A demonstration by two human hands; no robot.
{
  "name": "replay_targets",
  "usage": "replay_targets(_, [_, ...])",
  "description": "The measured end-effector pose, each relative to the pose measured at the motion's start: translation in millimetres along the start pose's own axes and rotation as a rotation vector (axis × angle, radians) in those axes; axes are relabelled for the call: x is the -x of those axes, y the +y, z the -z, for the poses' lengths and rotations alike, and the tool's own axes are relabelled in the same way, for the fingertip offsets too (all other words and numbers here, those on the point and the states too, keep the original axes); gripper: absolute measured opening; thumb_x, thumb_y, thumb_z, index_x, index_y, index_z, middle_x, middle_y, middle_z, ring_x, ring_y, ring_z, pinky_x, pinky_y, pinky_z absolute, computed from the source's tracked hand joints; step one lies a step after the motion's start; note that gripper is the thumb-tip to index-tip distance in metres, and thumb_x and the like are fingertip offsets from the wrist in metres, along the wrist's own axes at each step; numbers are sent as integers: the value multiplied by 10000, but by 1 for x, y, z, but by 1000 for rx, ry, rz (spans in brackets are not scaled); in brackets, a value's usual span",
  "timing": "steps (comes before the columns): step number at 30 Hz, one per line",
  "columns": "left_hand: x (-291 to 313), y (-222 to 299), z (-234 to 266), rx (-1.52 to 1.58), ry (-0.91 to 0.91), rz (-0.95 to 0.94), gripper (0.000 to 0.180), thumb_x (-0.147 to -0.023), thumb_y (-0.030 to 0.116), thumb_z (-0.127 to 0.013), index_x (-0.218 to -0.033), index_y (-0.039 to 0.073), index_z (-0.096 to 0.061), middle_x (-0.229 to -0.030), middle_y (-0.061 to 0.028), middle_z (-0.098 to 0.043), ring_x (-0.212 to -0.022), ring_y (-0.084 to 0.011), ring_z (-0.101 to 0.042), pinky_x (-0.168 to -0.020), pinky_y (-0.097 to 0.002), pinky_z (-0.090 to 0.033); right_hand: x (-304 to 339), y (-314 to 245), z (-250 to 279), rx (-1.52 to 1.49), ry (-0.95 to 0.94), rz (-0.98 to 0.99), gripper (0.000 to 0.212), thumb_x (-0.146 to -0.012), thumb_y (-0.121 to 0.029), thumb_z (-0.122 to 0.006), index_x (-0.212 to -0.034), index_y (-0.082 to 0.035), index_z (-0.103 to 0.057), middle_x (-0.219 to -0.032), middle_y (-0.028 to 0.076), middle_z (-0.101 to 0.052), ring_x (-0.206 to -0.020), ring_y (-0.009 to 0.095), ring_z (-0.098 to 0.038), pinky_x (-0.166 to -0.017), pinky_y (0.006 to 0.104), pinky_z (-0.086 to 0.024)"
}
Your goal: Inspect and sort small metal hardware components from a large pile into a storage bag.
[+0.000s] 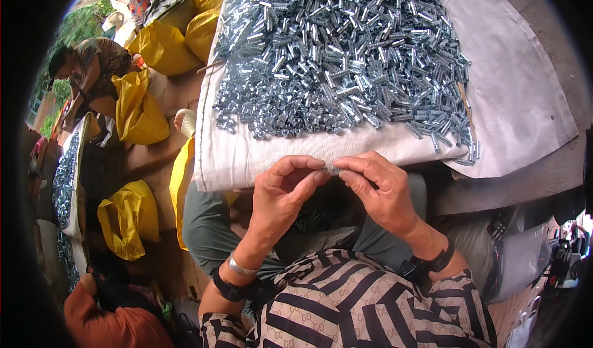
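My left hand [281, 190] and my right hand [383, 190] meet in front of my lap, thumbs and forefingers pinched. Between the fingertips sits a small silvery metal piece [332, 169], mostly hidden by them; it looks like the metal parts on the table. Just beyond my hands lies a wide heap of loose slotted metal sleeves [346, 51]. Short nut-like metal pieces [284, 116] gather at the heap's near left. Under it all spreads a white woven cloth [247, 156], its near edge right beyond my fingers.
Yellow sacks [141, 110] stand on the floor to the left, one open yellow sack [133, 218] nearer. A seated person [99, 67] bends over at the far left, another in an orange top [117, 317] at the lower left. A thin stick [466, 107] lies along the heap's right side.
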State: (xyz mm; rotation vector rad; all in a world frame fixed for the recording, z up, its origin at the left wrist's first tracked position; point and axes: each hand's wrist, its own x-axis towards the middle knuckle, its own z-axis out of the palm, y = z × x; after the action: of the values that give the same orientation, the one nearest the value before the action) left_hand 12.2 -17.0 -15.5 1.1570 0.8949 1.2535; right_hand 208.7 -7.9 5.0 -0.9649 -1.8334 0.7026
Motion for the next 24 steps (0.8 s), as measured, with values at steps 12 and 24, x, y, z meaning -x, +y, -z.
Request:
replay_targets(12, [15,-13,-5,81,74,-91,352,-873,-63,-679,-1165,10,-496,-1050,-77,-630,-983,-135,-650,-859,-246,-540,5,-4,-6,-77,-34,3,190,-853,4,-703,-1040,-26,-703,-992,114,-699,-868,216,-694,-735,289,-538])
replay_targets(24, [13,0,0,-112,-9,-154,311,-847,-64,-713,-1101,-1,-545,-1005,-79,-654,-940,-123,-668,-825,-249,-567,5,7,9,-101,-122,97,225,-843,22,-710,-1064,-20,-722,-969,106,-709,-845,174,-698,-736,265,-548])
